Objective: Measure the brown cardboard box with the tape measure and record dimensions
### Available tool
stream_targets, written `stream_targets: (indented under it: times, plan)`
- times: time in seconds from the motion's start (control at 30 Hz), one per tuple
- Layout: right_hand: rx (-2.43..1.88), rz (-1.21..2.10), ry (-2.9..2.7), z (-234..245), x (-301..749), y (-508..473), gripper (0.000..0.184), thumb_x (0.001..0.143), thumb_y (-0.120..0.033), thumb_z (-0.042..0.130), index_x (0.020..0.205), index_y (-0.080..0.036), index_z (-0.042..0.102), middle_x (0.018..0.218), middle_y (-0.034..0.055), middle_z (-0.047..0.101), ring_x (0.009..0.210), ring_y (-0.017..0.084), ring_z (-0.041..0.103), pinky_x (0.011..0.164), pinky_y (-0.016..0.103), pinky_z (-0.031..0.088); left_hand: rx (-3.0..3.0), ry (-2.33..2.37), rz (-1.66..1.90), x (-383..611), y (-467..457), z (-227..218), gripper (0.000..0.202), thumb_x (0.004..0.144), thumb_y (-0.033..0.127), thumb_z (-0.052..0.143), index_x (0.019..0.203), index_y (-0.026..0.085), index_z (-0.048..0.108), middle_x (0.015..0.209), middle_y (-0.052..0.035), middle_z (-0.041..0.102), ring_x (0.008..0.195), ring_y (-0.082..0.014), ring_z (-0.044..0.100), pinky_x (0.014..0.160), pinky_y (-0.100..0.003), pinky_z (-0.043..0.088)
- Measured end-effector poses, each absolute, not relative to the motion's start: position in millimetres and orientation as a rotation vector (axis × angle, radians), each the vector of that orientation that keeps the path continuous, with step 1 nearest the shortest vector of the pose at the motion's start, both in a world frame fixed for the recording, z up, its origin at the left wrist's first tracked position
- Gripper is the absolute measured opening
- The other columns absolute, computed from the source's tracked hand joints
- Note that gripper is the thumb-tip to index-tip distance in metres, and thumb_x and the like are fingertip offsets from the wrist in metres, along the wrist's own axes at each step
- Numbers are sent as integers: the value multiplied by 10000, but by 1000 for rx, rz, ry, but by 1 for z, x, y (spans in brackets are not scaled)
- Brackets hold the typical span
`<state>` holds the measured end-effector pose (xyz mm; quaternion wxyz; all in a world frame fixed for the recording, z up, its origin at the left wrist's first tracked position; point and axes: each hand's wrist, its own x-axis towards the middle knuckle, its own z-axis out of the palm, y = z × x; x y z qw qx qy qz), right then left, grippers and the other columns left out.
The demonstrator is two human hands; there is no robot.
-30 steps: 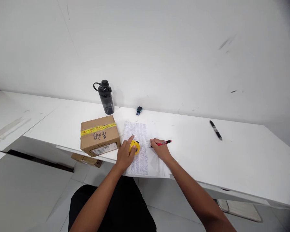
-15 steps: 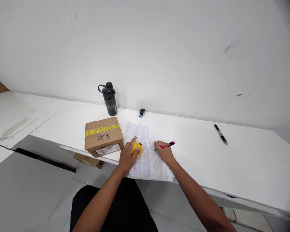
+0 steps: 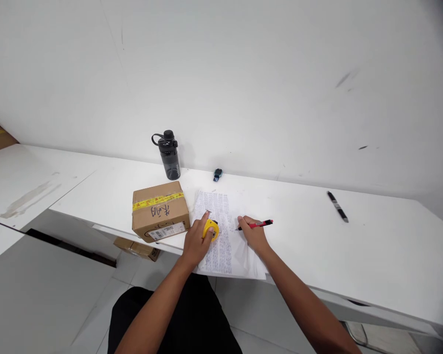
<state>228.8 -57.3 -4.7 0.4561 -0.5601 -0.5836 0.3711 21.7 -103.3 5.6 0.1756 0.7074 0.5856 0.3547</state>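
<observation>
My left hand [image 3: 197, 241] is closed around a yellow tape measure [image 3: 210, 229], which rests on a sheet of paper [image 3: 216, 258] filled with dense handwriting in columns. Its index finger reaches forward onto the page. A red and black pen [image 3: 260, 223] sits in the grip of my right hand [image 3: 254, 233], its tip at the paper just right of the written columns. The paper lies at the table's front edge, and my right hand rests over its right side. Left of my left hand stands a taped cardboard box [image 3: 160, 211] with a label and black marker writing.
A dark water bottle [image 3: 170, 160] stands behind the box. Near the wall lies a small dark watch-like object [image 3: 217, 174]. A black marker pen [image 3: 337, 206] is to the right on the white table [image 3: 384, 250]. Another cardboard box [image 3: 136, 248] is below the table.
The whole view has shifted slightly, so things appear a little lower. The pen in my right hand has tilted slightly flatter. My left hand keeps its hold on the tape measure.
</observation>
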Motion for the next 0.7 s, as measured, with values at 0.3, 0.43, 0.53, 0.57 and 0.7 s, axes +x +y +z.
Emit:
stream_targets:
  times: [0.3, 0.43, 0.53, 0.57, 0.7]
  plan:
    - [-1383, 925, -1434, -5, 229, -56, 430, 842, -521, 492, 541, -215, 513, 564, -9, 519, 600, 166, 496, 601, 287, 384, 1994, 1649, 1011, 22, -102, 4, 510, 959, 370, 370, 1446, 221, 341, 1245, -97, 566, 1126, -220, 553, 956, -369, 435]
    - [-1385, 928, -1444, -7, 229, -55, 425, 845, -515, 490, 549, -212, 530, 556, -13, 507, 594, 163, 486, 597, 288, 377, 1981, 1648, 1036, 22, -103, 4, 515, 953, 364, 393, 1444, 219, 341, 1289, -100, 551, 1159, -221, 538, 972, -374, 430]
    - [-1392, 932, -1451, -6, 230, -55, 422, 844, -512, 495, 552, -210, 538, 561, -10, 521, 598, 165, 495, 598, 288, 377, 1984, 1638, 1040, 22, -104, 4, 518, 947, 359, 407, 1439, 208, 344, 1321, -104, 537, 1183, -219, 527, 992, -377, 422]
    - [-1394, 933, -1454, -6, 230, -55, 422, 844, -512, 497, 553, -210, 541, 566, -8, 528, 602, 166, 499, 600, 288, 378, 1984, 1638, 1043, 22, -104, 5, 517, 945, 359, 410, 1435, 206, 348, 1330, -104, 534, 1192, -220, 523, 999, -378, 419]
    - [-1404, 933, -1459, -5, 229, -56, 425, 846, -516, 495, 555, -210, 543, 572, -3, 541, 605, 167, 503, 601, 288, 377, 1964, 1649, 1058, 23, -104, 5, 515, 937, 355, 426, 1424, 203, 351, 1359, -101, 524, 1223, -220, 508, 1020, -385, 409]
